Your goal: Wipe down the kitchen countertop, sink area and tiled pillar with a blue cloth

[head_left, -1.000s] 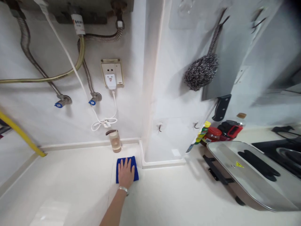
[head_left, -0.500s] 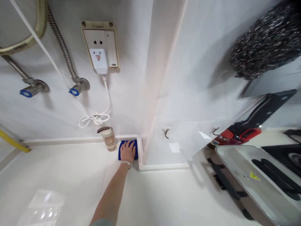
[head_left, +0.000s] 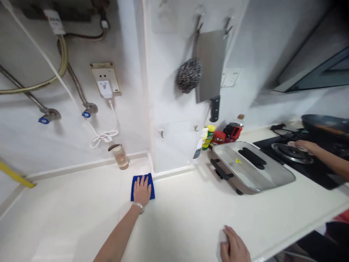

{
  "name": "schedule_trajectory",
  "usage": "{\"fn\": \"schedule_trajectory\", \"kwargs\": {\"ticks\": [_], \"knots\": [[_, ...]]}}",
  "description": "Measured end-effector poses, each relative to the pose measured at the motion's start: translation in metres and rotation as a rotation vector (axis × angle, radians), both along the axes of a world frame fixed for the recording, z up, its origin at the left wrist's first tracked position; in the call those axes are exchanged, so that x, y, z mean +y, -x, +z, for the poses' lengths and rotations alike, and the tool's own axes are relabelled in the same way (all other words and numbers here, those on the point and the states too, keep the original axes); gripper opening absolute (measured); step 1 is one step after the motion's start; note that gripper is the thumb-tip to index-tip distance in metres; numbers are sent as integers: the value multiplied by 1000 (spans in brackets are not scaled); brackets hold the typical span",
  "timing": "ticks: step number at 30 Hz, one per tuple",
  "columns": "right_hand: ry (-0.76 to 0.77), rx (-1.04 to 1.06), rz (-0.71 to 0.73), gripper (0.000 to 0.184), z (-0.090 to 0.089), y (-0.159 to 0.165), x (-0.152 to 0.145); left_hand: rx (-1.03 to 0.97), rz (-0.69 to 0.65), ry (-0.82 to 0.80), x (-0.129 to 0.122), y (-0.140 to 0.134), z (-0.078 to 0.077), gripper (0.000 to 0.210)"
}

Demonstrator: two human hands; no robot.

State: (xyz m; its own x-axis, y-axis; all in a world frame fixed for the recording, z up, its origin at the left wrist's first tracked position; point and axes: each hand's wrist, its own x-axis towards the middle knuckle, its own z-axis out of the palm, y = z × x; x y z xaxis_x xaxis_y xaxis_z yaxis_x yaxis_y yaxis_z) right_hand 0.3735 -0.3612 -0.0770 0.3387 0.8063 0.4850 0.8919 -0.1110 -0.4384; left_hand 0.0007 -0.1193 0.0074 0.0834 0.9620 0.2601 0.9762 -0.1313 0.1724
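My left hand (head_left: pixel 142 191) lies flat with spread fingers on a folded blue cloth (head_left: pixel 151 179), pressing it to the white counter just out from the wall corner. Behind it, near the wall, stands a cup with a brown lid (head_left: pixel 120 157) and pale liquid inside. My right hand (head_left: pixel 235 248) rests at the counter's lower edge of the view. Its thumb is apart from loosely bent fingers, and nothing shows in it.
A lidded electric pan (head_left: pixel 261 178) sits right on the counter. Beyond it, a co-worker's hand (head_left: pixel 302 145) is at the stove (head_left: pixel 324 171). Bottles and jars (head_left: pixel 218 138) line the wall. A cleaver (head_left: pixel 211 65) and a steel-wool scrubber (head_left: pixel 189 75) hang above. A white cord (head_left: pixel 103 136) dangles left.
My left hand and the blue cloth have come away from the corner toward me. The view has swung right, bringing in my right hand, the stove and the co-worker's hand.
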Motion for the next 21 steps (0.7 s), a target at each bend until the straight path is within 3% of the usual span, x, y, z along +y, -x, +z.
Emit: {"fn": "schedule_trajectory", "kwargs": {"ticks": [3,6,10,14,18,21], "knots": [[-65,-103,7,37,-1,4,3,47,-69,-29,-52,-18,-3,51],[-129,-173,9,36,-2,7,8,64,-137,-64,-91,-54,-13,50],[-178,-195,9,38,-7,7,9,-45,-278,2,-122,-122,-26,55],[-118,-126,31,38,-6,2,7,-220,-410,170,-147,-171,-24,63],[-86,-50,37,41,12,15,14,-365,-614,308,-160,-166,-12,67],[-52,-46,116,46,32,57,30,-486,-606,312,-147,-132,-6,63]]}}
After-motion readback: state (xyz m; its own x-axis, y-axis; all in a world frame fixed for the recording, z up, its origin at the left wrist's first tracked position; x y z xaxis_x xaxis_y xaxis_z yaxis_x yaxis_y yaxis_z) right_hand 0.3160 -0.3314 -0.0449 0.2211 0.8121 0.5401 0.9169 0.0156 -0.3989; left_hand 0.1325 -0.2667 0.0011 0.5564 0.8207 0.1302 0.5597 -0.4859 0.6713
